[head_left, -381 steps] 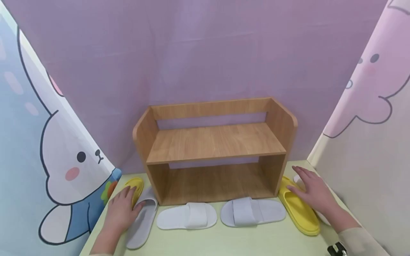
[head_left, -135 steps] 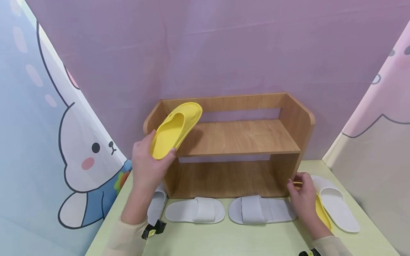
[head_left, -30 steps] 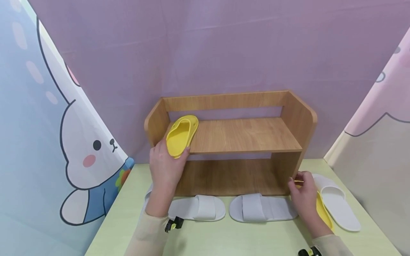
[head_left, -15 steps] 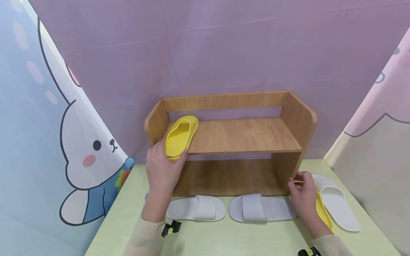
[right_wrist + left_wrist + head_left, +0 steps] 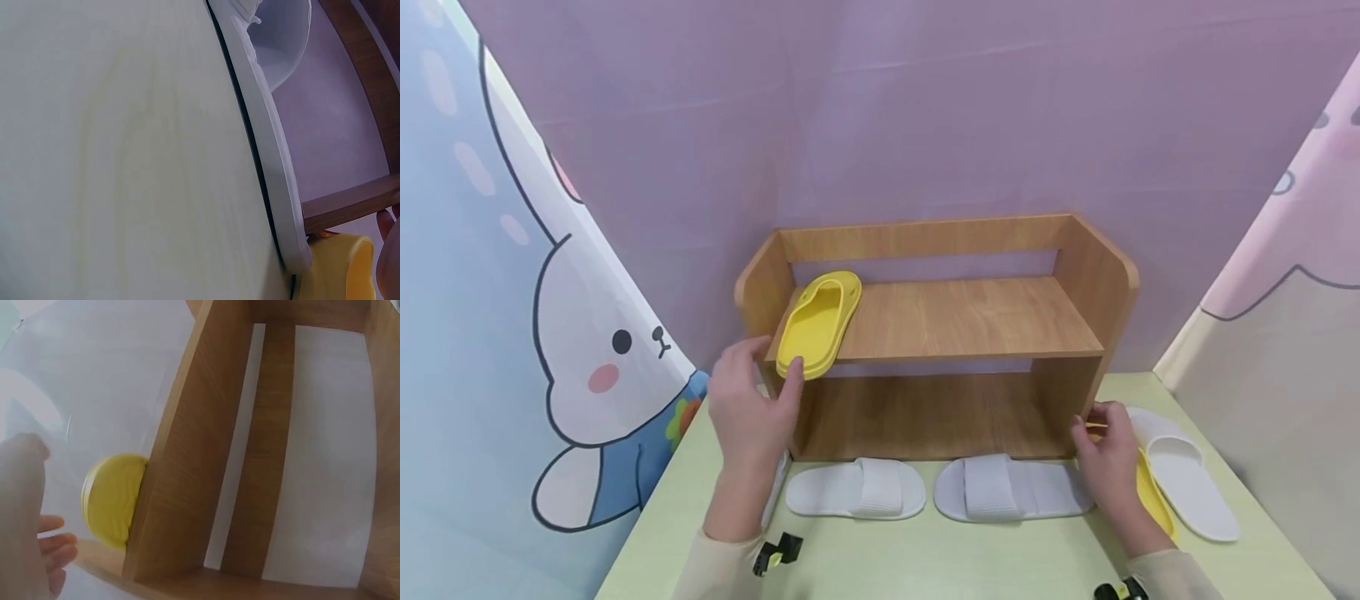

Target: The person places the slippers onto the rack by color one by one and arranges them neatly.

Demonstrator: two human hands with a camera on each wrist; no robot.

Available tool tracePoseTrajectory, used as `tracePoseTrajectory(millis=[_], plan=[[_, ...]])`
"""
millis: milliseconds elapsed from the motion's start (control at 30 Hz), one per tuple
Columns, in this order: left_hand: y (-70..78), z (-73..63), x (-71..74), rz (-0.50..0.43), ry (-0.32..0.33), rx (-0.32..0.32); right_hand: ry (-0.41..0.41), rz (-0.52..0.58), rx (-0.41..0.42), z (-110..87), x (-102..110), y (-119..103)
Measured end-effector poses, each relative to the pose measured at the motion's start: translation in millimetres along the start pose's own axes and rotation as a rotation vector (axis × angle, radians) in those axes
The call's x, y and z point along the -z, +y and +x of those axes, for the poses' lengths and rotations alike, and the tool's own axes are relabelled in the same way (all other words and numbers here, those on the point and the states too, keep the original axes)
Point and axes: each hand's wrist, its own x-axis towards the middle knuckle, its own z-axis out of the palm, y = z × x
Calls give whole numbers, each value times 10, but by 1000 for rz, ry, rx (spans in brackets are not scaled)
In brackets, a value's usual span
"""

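A yellow clog (image 5: 820,325) rests at the left end of the upper board of a small wooden shelf (image 5: 970,312), toe to the back, heel slightly past the front edge. My left hand (image 5: 748,417) is spread around its heel end, apart from it; the left wrist view shows the fingers (image 5: 59,553) off the clog (image 5: 112,500). At the lower right, my right hand (image 5: 1108,458) has curled fingers and holds the front edge of the shelf's right side panel. Another yellow clog (image 5: 1153,500) lies beneath and beside that hand, partly hidden.
A white slipper (image 5: 853,488) and a light grey slipper (image 5: 1015,488) lie sideways before the shelf on the pale table (image 5: 955,558). To the right is another white slipper (image 5: 1195,483). A grey slipper (image 5: 777,492) shows behind my left forearm. Purple cloth (image 5: 925,108) hangs behind.
Earlier my left hand lifted the yellow clog from the table's left side and set it on the upper board. It has now let go and drawn back left. The right hand stays put.
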Motion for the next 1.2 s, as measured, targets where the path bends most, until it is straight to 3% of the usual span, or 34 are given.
tracePoseTrajectory(millis=[233, 400, 567, 800, 1200], plan=[[-223, -65, 47, -111, 82, -35, 16, 2, 22, -8, -2, 2], [-391, -145, 15, -126, 56, 12, 3, -15, 6, -2, -2, 19], [-607, -268, -78, -140, -7, 133, 2, -10, 14, 1, -6, 23], [-858, -395, -236, -169, -171, 276, 4, -6, 19, 9, -14, 28], [-1102, -559, -407, -243, -270, 248, -4, -2, 2, 5, -2, 16]])
